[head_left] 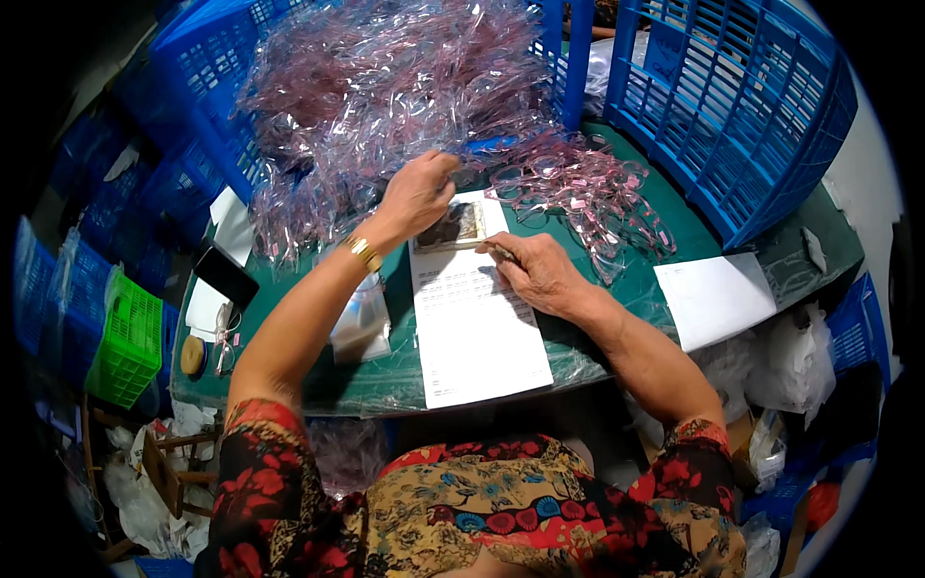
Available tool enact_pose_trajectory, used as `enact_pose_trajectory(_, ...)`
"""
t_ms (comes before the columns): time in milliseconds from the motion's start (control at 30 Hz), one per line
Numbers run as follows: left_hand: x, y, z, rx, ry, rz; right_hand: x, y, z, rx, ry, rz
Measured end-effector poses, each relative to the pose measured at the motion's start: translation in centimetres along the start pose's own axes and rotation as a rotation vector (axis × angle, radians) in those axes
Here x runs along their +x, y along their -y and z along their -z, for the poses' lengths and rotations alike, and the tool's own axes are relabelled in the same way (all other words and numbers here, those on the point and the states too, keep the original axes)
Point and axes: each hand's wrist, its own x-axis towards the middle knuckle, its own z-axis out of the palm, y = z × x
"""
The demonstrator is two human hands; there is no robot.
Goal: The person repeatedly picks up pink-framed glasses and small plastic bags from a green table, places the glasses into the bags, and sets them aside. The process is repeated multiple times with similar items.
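My left hand [421, 196], with a gold watch at the wrist, is above the far end of a long white printed sheet [482, 337]. Its fingers are curled together, and whatever they hold is too small to make out. Lower and to the right, my right hand [541, 273] pinches a thin thing that I cannot name, beside a small dark and yellowish rectangular pad [455, 227] on the sheet. Loose pink-framed eyeglasses [588, 193] lie in a tangle just beyond. Behind them rises a big heap of eyeglasses in clear bags [395, 77].
An upright blue plastic crate [732, 116] stands at the right, by a white paper [715, 297]. A dark phone [225, 274], eyeglasses [224, 339] and a round tan object [194, 355] lie at the left edge. A clear bag [362, 323] lies beside the sheet. A green crate [125, 332] stands left.
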Motion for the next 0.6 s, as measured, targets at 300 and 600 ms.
enact_pose_trajectory(300, 7.7, 4.2, -5.9, 0.764, 0.062, -0.198, -0.2, 0.9, -0.1, -0.142, -0.012, 0.148)
enact_pose_trajectory(600, 6.8, 5.2, -1.6, 0.094, -0.185, -0.159, 0.0, 0.9, 0.5, -0.099, -0.031, 0.102)
